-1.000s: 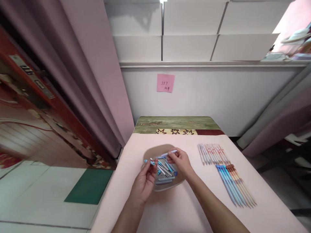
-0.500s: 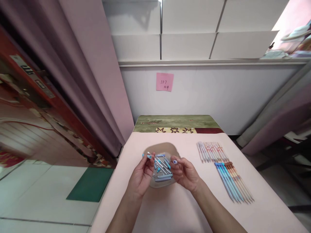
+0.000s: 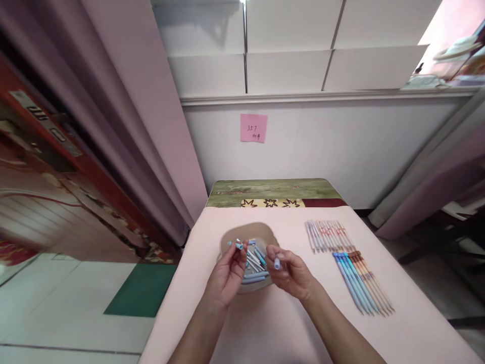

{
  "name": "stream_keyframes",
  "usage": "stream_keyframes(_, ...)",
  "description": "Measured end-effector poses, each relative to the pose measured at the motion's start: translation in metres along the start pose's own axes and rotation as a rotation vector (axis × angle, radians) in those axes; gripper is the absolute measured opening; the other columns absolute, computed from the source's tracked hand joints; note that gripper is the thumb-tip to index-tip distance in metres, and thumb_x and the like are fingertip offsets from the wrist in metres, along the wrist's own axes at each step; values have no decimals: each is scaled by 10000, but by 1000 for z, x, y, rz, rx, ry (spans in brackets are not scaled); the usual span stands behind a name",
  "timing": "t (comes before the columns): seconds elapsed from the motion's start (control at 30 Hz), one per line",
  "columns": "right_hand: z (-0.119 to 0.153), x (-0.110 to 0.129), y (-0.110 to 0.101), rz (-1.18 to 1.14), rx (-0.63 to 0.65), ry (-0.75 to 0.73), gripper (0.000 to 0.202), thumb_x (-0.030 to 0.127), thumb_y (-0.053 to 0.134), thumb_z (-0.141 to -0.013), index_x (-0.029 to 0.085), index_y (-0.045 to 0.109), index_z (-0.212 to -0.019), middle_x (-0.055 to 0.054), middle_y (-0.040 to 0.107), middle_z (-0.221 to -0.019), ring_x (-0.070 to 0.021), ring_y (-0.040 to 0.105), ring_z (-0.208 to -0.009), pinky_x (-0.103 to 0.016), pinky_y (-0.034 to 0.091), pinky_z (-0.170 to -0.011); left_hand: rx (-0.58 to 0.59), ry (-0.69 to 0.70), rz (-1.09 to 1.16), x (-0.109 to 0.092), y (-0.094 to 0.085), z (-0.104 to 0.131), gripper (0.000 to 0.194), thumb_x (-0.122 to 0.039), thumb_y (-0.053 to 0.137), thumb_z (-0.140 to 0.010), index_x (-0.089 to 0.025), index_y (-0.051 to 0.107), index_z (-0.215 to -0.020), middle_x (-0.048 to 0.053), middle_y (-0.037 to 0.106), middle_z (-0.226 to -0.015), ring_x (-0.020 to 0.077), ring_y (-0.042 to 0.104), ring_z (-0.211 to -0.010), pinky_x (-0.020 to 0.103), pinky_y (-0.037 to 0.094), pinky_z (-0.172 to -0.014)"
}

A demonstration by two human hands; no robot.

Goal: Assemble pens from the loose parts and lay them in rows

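My left hand [image 3: 228, 269] is pinched around a small light-blue pen part [image 3: 238, 245] above the left side of a beige bowl [image 3: 232, 235]. Over the bowl's right edge, my right hand [image 3: 291, 272] has its fingers closed on a pale blue-violet pen part [image 3: 277, 263]. Several blue and white pen pieces [image 3: 254, 276] lie loose inside the bowl, partly hidden by both hands. The two hands are apart.
To the right on the pink-covered table [image 3: 265, 328] lies a row of pale patterned pens [image 3: 329, 236]. Nearer are blue pens [image 3: 354, 283] beside brown-topped ones [image 3: 373, 284]. A pink note [image 3: 253, 128] is on the wall behind.
My left hand has moved slightly right with its piece. The part in my right hand has tilted and shows more of its side. The camera view has shifted a little.
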State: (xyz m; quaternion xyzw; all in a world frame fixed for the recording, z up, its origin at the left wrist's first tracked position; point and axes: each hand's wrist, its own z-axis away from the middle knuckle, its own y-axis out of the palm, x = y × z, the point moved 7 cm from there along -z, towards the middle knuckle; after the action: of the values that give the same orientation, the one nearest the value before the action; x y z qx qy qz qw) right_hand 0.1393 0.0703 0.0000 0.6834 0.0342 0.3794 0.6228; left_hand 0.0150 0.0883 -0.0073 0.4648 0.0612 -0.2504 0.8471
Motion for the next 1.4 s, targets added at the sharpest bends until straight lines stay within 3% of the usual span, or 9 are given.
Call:
stream_keyframes(0.2, 3, 19, -30, 164, -292, -213, 226, 254, 766, -693, 154, 576, -761, 106, 327, -506, -26, 230, -435, -116, 191, -401, 10, -17, 48, -2, -8, -11, 195, -63, 444, -896, -27, 607, -797, 217, 675, -904, 143, 683, -717, 181, 579, -626)
stream_keyframes(0.3, 5, 23, -35, 359, -418, -266, 273, 379, 710, -750, 157, 560, -696, 82, 392, -497, -37, 284, -430, -136, 212, -396, 5, -17, 72, -1, -11, -14, 204, -66, 441, -898, -15, 608, -792, 229, 670, -910, 150, 686, -741, 181, 579, -644)
stream_keyframes(0.4, 5, 21, -32, 545, -527, -274, 282, 412, 629, -783, 169, 554, -661, 33, 515, -548, -80, 439, -481, -174, 351, -452, 1, -31, 70, 2, -11, -14, 215, -77, 431, -906, -17, 612, -806, 224, 674, -916, 143, 684, -720, 175, 578, -622)
stream_keyframes(0.47, 3, 12, -27, 571, -530, -205, 211, 381, 577, -783, 179, 567, -725, 12, 577, -624, -111, 515, -538, -214, 416, -506, 20, -58, 73, 3, -9, -13, 231, -95, 415, -917, -19, 616, -830, 216, 677, -922, 133, 680, -700, 172, 577, -607)
stream_keyframes(0.57, -1, 1, -14, 625, -482, -130, 150, 339, 534, -774, 191, 552, -783, 38, 564, -600, -87, 451, -457, -190, 324, -433, 58, -94, 92, 4, -5, -10, 271, -124, 384, -935, -9, 616, -855, 221, 674, -923, 127, 675, -693, 163, 570, -596)
stream_keyframes(0.67, -2, 2, -2, 779, -457, -157, 226, 387, 560, -788, 177, 539, -709, 51, 517, -539, -58, 341, -422, -191, 229, -422, 73, -110, 103, 3, -3, -7, 298, -139, 360, -946, -3, 610, -857, 221, 672, -910, 121, 671, -683, 147, 559, -579)
stream_keyframes(0.8, -4, 2, 9, 897, -423, -169, 277, 410, 664, -739, 166, 550, -672, 26, 558, -545, -79, 412, -490, -209, 287, -491, 91, -150, 113, 6, 1, -3, 322, -165, 335, -959, -19, 607, -869, 204, 670, -909, 103, 660, -656, 136, 549, -559)
stream_keyframes(1.17, 3, 4, 3, 835, -474, -176, 329, 460, 589, -804, 142, 624, -727, 26, 536, -506, -53, 299, -421, -204, 197, -428, 141, -166, 96, 8, -2, -6, 304, -188, 396, -945, -2, 618, -851, 185, 652, -866, 84, 630, -613, 124, 527, -513)
stream_keyframes(1.4, 10, 12, 13, 969, -462, -227, 301, 411, 583, -803, 142, 643, -683, 38, 469, -485, -74, 350, -470, -206, 253, -462, 115, -104, 53, 5, -6, -11, 285, -169, 409, -939, -12, 626, -842, 171, 664, -833, 88, 622, -610, 140, 529, -510)
